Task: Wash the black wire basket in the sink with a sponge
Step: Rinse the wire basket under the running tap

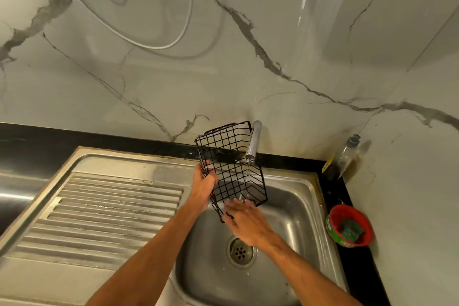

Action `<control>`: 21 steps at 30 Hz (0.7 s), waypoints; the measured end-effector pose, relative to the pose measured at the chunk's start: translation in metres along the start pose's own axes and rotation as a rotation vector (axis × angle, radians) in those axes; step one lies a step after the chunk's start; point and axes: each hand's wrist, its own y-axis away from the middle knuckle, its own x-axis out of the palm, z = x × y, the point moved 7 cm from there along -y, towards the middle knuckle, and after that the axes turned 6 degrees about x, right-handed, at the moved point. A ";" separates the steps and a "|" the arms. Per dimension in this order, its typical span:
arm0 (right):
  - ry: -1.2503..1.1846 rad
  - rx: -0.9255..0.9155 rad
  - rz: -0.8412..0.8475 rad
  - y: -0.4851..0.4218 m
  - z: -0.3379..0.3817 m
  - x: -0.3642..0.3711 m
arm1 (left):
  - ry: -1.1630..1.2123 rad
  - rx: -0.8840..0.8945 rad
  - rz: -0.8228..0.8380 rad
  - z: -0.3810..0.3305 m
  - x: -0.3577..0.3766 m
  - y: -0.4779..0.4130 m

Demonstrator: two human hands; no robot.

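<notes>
The black wire basket (229, 156) is held tilted on end over the steel sink (293, 208), under the chrome tap (253, 140). A thin stream of water runs from the tap through the basket. My left hand (203, 186) grips the basket's left side edge, fingers curled round the wire. My right hand (244, 221) lies with straight fingers against the basket's lower end, thumb by the bottom corner. A green sponge (352, 230) sits in a red tub (335, 216) on the black counter to the right of the sink.
A ribbed steel draining board (111, 208) lies left of the basin. The drain (241, 252) is below my right hand. A plastic bottle (346, 154) stands in the back right corner. Marble wall tiles rise behind, with cables hanging on them.
</notes>
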 end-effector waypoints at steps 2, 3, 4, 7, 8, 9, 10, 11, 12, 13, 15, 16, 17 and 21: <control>0.065 0.089 -0.155 0.000 -0.018 -0.015 | -0.001 -0.006 0.015 -0.001 0.002 0.001; 0.127 0.147 -0.196 0.001 -0.022 -0.021 | 0.002 -0.012 0.017 -0.001 0.003 0.003; 0.150 0.167 -0.182 0.001 -0.019 -0.022 | 0.006 -0.017 0.015 -0.002 0.004 0.004; 0.057 0.034 -0.087 0.001 0.001 -0.012 | -0.001 -0.016 0.002 -0.004 0.003 0.003; 0.031 0.032 -0.093 0.002 -0.001 -0.017 | 0.002 -0.012 0.003 -0.004 0.003 0.003; 0.034 0.064 -0.132 -0.001 -0.012 -0.024 | -0.001 -0.013 0.006 -0.005 0.002 0.004; 0.067 0.123 -0.166 -0.003 -0.025 -0.029 | -0.003 -0.014 0.003 -0.004 0.001 0.004; 0.124 0.168 -0.183 -0.004 -0.032 -0.034 | -0.005 -0.014 -0.001 -0.005 0.000 0.004; 0.156 0.176 -0.170 -0.004 -0.031 -0.034 | -0.005 -0.014 -0.004 -0.004 -0.001 0.005; 0.144 0.136 -0.142 -0.003 -0.022 -0.031 | -0.007 -0.015 -0.006 -0.005 -0.001 0.006; 0.053 -0.017 -0.044 0.001 0.004 -0.018 | -0.017 -0.021 -0.009 -0.003 -0.001 0.006; 0.020 -0.077 0.021 0.006 0.012 -0.009 | -0.024 -0.017 -0.003 -0.002 -0.001 0.007; 0.007 -0.103 0.028 0.008 0.011 -0.006 | -0.032 -0.010 0.006 -0.003 -0.002 0.009; 0.114 0.120 -0.189 0.004 -0.026 -0.023 | -0.008 -0.035 0.015 0.002 -0.004 0.016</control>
